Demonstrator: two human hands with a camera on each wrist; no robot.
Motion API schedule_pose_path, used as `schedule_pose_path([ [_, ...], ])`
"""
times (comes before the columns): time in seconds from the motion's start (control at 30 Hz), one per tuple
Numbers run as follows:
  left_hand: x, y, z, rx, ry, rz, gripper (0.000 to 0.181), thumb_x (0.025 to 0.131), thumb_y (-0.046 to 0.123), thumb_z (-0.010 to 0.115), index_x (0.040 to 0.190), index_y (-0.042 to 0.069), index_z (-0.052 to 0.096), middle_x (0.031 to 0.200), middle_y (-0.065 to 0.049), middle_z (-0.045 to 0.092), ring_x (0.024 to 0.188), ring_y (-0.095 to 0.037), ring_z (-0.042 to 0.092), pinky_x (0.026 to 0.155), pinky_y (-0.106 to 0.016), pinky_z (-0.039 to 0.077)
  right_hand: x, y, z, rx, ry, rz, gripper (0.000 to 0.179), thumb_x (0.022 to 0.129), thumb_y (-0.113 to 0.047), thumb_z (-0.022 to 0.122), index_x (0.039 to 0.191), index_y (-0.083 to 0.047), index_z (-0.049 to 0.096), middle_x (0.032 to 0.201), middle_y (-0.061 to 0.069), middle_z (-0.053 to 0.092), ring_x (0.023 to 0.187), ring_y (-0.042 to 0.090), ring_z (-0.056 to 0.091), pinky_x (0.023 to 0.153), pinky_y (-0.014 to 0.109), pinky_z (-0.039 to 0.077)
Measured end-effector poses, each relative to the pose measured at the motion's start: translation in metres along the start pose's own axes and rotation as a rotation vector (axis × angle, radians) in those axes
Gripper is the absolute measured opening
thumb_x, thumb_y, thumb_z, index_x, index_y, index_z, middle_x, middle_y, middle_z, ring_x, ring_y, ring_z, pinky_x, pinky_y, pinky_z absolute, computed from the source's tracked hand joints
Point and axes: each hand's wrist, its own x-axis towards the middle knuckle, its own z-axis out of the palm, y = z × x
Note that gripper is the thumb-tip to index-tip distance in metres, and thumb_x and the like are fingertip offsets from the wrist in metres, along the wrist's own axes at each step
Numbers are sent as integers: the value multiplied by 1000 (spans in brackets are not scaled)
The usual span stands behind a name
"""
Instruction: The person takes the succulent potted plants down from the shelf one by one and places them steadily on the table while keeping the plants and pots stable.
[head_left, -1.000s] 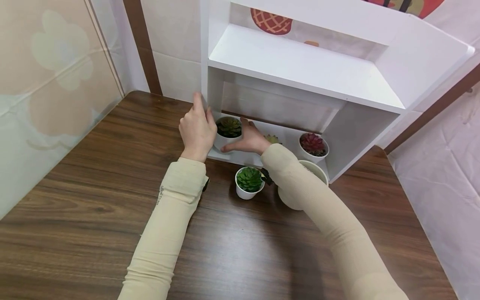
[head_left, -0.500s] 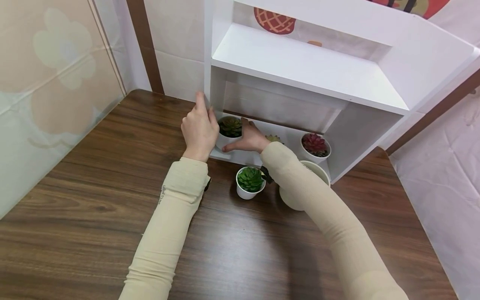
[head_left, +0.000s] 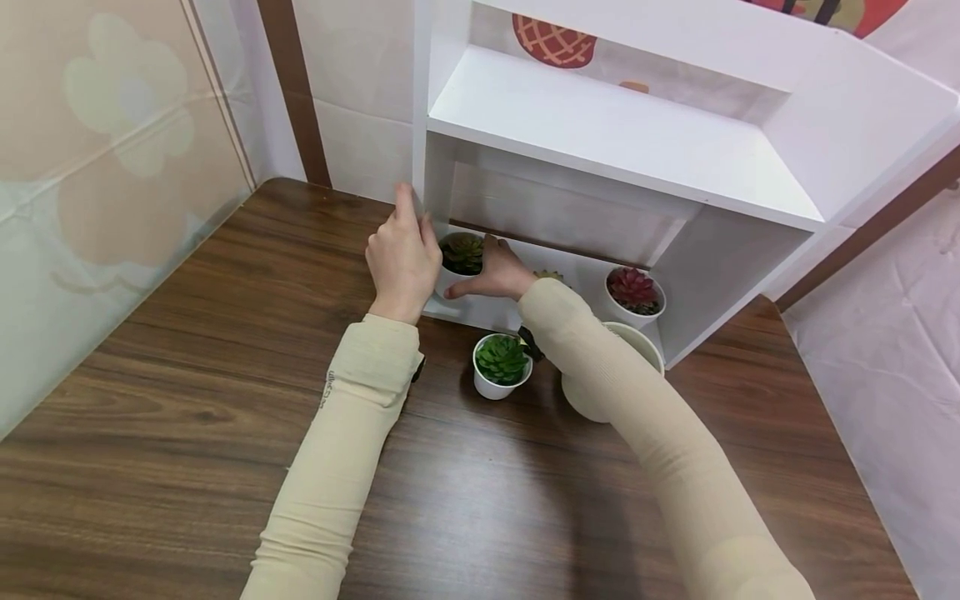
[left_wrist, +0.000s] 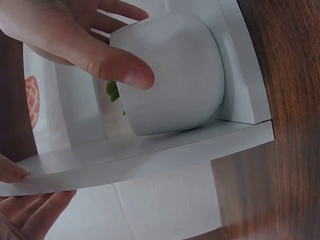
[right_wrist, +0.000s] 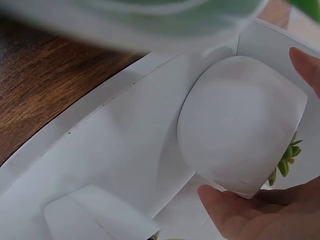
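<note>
A potted succulent [head_left: 462,252] with dark green leaves in a white pot [left_wrist: 175,75] stands in the left corner of the white shelf's bottom compartment. My right hand [head_left: 495,273] reaches in from the right and holds this pot between thumb and fingers; in the right wrist view its fingers [right_wrist: 225,207] are at the pot's rim. My left hand [head_left: 405,262] grips the front edge of the shelf's left side panel [left_wrist: 140,162], thumb inside and fingers outside. A small bright green succulent [head_left: 502,360] in a white pot stands on the table in front of the shelf.
The white shelf [head_left: 622,142] stands at the back of the brown wooden table [head_left: 187,400]. A red succulent [head_left: 632,287] and a yellowish one [head_left: 550,275] sit on its bottom board. A larger cream pot [head_left: 583,396] stands behind my right forearm, partly hidden.
The head view has shifted slightly, so the scene sits a little further right. Both hands keep their places at the pot and the side panel.
</note>
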Motion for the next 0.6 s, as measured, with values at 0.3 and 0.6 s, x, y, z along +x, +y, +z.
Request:
schedule_pose_path([
  [0.3,0,0,0,-1,-1,-1,27,99,16,50,120,0,45,100,-26,68,79,-49,64,64,-58,48,5,-2,0,18,9,15,123,75,-44,78,151,1,-9,159,23,1,148,29,13,114,37,27],
  [0.6,0,0,0,-4,-1,-12,25,99,16,50,118,1,45,104,-25,68,81,-50,65,65,-58,48,8,-2,0,-15,54,-2,111,78,-38,76,152,3,4,158,21,13,145,29,22,113,36,29],
])
